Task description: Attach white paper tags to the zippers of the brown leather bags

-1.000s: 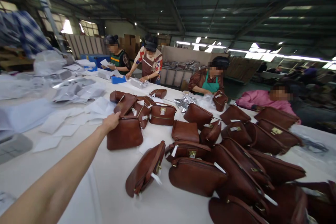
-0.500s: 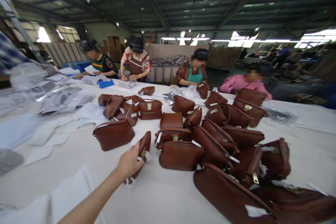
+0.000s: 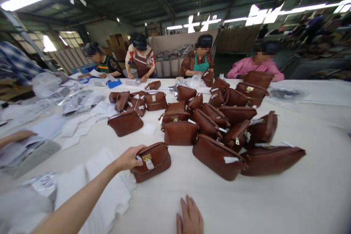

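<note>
My left hand [image 3: 129,158] grips the upper left end of a brown leather handbag [image 3: 157,164]. The bag stands on the white tabletop, its front with a gold clasp and a white tag turned toward me. Low in the view, my right hand [image 3: 190,216] is over the table with its fingers stretched out and nothing in them. Behind and to the right of the held bag, several more brown handbags [image 3: 181,134] stand close together. A single brown bag [image 3: 125,124] sits farther back on the left.
White paper sheets [image 3: 101,186] lie left of the held bag. At the far left, a co-worker's hand [image 3: 20,136] rests near papers and a grey package [image 3: 37,158]. Several people work along the table's far side. A clear plastic bag [image 3: 286,95] lies at the back right.
The held bag has turned from edge-on to front-facing in my left hand. My right hand has come into view at the bottom. The camera view has shifted, and a co-worker's hand shows at left.
</note>
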Available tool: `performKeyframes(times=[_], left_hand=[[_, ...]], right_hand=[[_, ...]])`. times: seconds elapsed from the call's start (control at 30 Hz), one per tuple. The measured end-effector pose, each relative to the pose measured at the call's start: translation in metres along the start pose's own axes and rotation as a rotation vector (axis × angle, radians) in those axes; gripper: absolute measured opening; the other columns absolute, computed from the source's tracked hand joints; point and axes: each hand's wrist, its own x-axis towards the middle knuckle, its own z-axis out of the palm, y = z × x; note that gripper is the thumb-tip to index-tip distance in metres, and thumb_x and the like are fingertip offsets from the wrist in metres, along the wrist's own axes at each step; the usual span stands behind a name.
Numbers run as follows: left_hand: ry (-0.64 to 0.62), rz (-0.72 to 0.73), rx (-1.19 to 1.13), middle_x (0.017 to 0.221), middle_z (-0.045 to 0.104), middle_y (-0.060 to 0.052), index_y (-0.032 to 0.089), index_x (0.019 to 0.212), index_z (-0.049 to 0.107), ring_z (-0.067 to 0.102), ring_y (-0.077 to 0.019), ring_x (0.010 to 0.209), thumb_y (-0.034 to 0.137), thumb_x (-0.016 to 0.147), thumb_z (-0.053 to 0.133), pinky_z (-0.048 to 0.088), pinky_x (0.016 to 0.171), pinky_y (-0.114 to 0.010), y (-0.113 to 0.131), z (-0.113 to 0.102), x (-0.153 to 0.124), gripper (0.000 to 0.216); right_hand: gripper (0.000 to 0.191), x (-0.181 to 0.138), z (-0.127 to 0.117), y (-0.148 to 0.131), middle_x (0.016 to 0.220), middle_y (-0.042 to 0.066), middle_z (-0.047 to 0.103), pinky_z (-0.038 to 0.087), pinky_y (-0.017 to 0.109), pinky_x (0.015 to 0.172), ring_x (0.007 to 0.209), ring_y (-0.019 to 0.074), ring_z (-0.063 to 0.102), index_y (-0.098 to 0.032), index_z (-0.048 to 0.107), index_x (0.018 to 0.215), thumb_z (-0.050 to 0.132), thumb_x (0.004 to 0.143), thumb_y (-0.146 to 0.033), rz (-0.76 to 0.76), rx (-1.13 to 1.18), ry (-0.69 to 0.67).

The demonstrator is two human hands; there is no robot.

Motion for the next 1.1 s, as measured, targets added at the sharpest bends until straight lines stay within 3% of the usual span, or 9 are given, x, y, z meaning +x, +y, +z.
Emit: performKeyframes(times=[0.1,0.37,0.47,0.6,0.67,0.73,0.83,0.93,1.1], left_hand=[[-0.111,0.046,-0.001,0.105,0.072,0.000,0.019,0.118,0.057,0.065,-0.0207,0.093,0.022,0.065,0.056,0.049,0.082,-0.026,0.027,0.029,-0.008,0.053],[-0.257,0.146,0.104,0.108,0.072,-0.001,0.023,0.122,0.058,0.066,-0.0214,0.095,0.021,0.070,0.067,0.047,0.083,-0.025,0.075,0.087,-0.039,0.053],[-0.200,0.135,0.197,0.126,0.065,-0.010,0.020,0.133,0.050,0.060,-0.0277,0.113,0.022,0.075,0.067,0.042,0.098,-0.035,0.082,0.095,-0.052,0.061],[-0.062,0.114,0.351,0.154,0.035,-0.022,0.018,0.148,0.028,0.033,-0.0373,0.141,0.017,0.075,0.069,0.021,0.114,-0.058,0.092,0.100,-0.069,0.084],[0.063,0.107,0.399,0.158,0.025,-0.021,0.020,0.148,0.026,0.026,-0.0365,0.144,0.012,0.076,0.068,0.020,0.115,-0.059,0.100,0.106,-0.081,0.084],[0.207,0.012,0.342,0.154,0.033,-0.018,0.020,0.144,0.033,0.032,-0.0316,0.141,0.008,0.082,0.058,0.026,0.115,-0.052,0.107,0.118,-0.100,0.067],[0.251,-0.181,0.206,0.129,0.054,-0.014,0.017,0.127,0.046,0.049,-0.0250,0.125,0.009,0.091,0.043,0.040,0.107,-0.042,0.108,0.152,-0.140,0.038],[0.075,-0.276,0.157,0.104,0.062,-0.006,0.019,0.107,0.053,0.062,-0.0209,0.098,0.012,0.084,0.054,0.051,0.087,-0.033,0.098,0.200,-0.185,0.024],[-0.131,-0.444,0.114,0.105,0.061,-0.003,0.021,0.102,0.052,0.061,-0.0213,0.098,0.017,0.076,0.061,0.048,0.086,-0.032,0.083,0.273,-0.229,0.027]], right_hand=[[0.037,-0.003,-0.013,0.000,0.128,0.018,0.065,0.038,0.065,0.108,0.126,0.0371,0.052,-0.018,0.065,0.119,0.044,0.093,-0.033,-0.257,-0.167,0.070],[0.032,-0.044,-0.085,-0.004,0.099,0.011,0.072,0.053,0.041,0.090,0.095,0.0239,0.066,-0.018,0.066,0.105,0.036,0.094,-0.017,-0.293,-0.277,-0.252],[0.029,-0.083,-0.095,-0.019,0.095,0.007,0.070,0.053,0.034,0.084,0.091,0.0216,0.065,-0.022,0.066,0.103,0.041,0.092,-0.013,-0.324,-0.338,-0.381],[0.021,-0.121,-0.091,-0.033,0.093,0.007,0.067,0.052,0.033,0.079,0.088,0.0229,0.063,-0.022,0.066,0.097,0.050,0.089,-0.011,-0.303,-0.437,-0.488],[0.022,-0.129,-0.087,-0.036,0.096,0.007,0.066,0.051,0.032,0.079,0.090,0.0229,0.062,-0.022,0.065,0.099,0.050,0.088,-0.010,-0.288,-0.475,-0.522],[0.027,-0.131,-0.085,-0.038,0.100,0.007,0.066,0.050,0.030,0.080,0.092,0.0215,0.063,-0.023,0.064,0.104,0.047,0.090,-0.008,-0.276,-0.502,-0.549],[0.030,-0.128,-0.083,-0.044,0.103,0.007,0.065,0.050,0.028,0.080,0.092,0.0191,0.064,-0.024,0.062,0.110,0.043,0.093,-0.008,-0.244,-0.538,-0.571],[0.026,-0.123,-0.078,-0.052,0.105,0.009,0.065,0.052,0.031,0.080,0.095,0.0233,0.064,-0.022,0.061,0.114,0.053,0.090,-0.015,-0.210,-0.578,-0.583],[0.023,-0.118,-0.067,-0.060,0.104,0.012,0.063,0.053,0.038,0.080,0.094,0.0285,0.063,-0.019,0.063,0.110,0.056,0.088,-0.017,-0.167,-0.626,-0.605]])
